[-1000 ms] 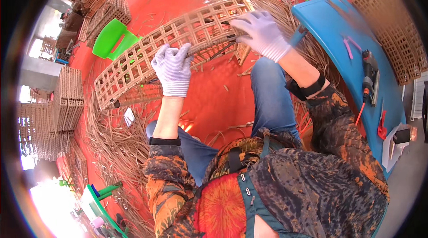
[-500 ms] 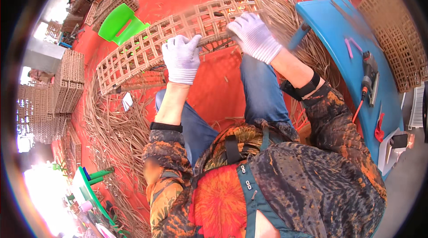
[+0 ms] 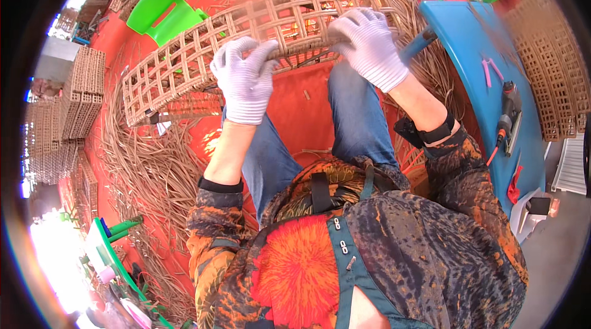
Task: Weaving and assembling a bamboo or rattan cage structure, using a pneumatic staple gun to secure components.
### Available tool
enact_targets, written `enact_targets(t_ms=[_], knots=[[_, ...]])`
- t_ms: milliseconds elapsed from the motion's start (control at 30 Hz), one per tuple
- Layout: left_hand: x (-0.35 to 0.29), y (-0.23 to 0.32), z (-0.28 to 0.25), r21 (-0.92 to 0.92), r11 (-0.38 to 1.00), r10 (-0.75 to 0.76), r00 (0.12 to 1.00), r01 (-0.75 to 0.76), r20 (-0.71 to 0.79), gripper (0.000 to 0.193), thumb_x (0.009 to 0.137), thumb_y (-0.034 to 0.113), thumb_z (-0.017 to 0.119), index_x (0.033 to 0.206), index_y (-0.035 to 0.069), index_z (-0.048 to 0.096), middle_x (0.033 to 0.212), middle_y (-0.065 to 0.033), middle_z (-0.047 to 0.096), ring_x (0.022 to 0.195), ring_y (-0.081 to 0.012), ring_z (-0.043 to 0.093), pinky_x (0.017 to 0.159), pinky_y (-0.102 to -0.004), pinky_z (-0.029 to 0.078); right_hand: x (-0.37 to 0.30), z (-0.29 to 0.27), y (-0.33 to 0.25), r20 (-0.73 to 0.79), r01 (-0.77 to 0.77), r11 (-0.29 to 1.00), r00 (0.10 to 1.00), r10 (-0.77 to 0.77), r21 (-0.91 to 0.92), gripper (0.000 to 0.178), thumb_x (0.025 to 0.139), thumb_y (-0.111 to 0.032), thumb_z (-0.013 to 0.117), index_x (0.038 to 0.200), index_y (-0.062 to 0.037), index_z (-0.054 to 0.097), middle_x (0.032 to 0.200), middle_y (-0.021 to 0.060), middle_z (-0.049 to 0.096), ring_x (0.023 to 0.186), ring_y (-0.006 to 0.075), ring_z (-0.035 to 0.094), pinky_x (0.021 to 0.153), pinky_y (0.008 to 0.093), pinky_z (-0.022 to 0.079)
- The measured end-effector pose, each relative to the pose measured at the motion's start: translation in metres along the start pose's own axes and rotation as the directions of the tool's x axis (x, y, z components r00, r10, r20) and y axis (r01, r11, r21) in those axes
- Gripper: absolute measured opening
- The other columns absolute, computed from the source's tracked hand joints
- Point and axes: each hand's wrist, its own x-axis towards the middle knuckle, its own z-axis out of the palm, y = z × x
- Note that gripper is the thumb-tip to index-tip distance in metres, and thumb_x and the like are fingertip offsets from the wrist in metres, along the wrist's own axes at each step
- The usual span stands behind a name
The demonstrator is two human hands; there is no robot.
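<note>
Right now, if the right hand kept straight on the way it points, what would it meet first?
Most likely the woven lattice: the right hand points forward and left across its near edge, though depth here is hard to judge.

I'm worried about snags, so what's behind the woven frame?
Through the woven frame's holes, red floor shows, plus, probably, parts of the green chair. Dry strips lie beyond its right end. Whatever sits behind the left hand, right hand or weave is hidden.

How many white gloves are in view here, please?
2: one on the left hand, one on the right hand, both at the near edge of the woven panel.
</note>
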Motion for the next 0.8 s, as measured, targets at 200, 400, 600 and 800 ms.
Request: enact_targets(t_ms=[200, 400, 600, 800], knots=[[0.001, -0.008, -0.002, -0.06, 0.994, -0.092, 0.995, 0.094, 0.044, 0.035, 0.067, 0.013, 0.083, 0.099, 0.026, 0.078, 0.09, 0.0037, 0.063, 0.096, -0.0205, 0.06, 0.089, -0.0408, 0.038, 0.007, -0.002, -0.012, 0.0, -0.031, 0.998, 1.0, 0.031, -0.05, 0.037, 0.074, -0.021, 0.082, 0.107, -0.0153, 0.067, 0.107, 0.0059, 0.063, 0.108, 0.0315, 0.06, 0.096, 0.047, 0.044], [0.0, 0.0, -0.002, -0.096, 0.986, -0.136, 0.99, 0.139, 0.041, 0.036, 0.064, 0.012, 0.084, 0.096, 0.027, 0.077, 0.091, 0.0039, 0.063, 0.096, -0.0208, 0.06, 0.09, -0.0411, 0.037, 0.015, 0.003, -0.033, 0.017, 0.024, 0.999, 1.0, -0.024, -0.031, 0.035, 0.074, -0.018, 0.081, 0.107, -0.0139, 0.07, 0.108, 0.0069, 0.061, 0.105, 0.03, 0.059, 0.092, 0.0454, 0.048], [-0.005, 0.0, -0.001, -0.108, 0.981, -0.16, 0.987, 0.162, 0.028, 0.038, 0.063, 0.012, 0.084, 0.097, 0.029, 0.078, 0.091, 0.0037, 0.063, 0.097, -0.0214, 0.06, 0.091, -0.0428, 0.037, 0.012, 0.007, -0.031, 0.008, 0.085, 0.996, 0.996, -0.085, 0.035, 0.032, 0.072, -0.016, 0.081, 0.101, -0.0123, 0.069, 0.105, 0.0074, 0.062, 0.103, 0.0305, 0.06, 0.09, 0.0446, 0.049], [-0.011, -0.005, 0.002, -0.089, 0.992, -0.094, 0.996, 0.094, 0.008, 0.036, 0.065, 0.014, 0.083, 0.097, 0.03, 0.077, 0.096, 0.0029, 0.063, 0.098, -0.0233, 0.06, 0.09, -0.0449, 0.04, 0.012, 0.005, -0.036, 0.05, 0.062, 0.997, 0.997, -0.06, -0.041, 0.044, 0.072, -0.017, 0.082, 0.112, -0.014, 0.064, 0.107, 0.0076, 0.061, 0.106, 0.0318, 0.059, 0.09, 0.0469, 0.048]])
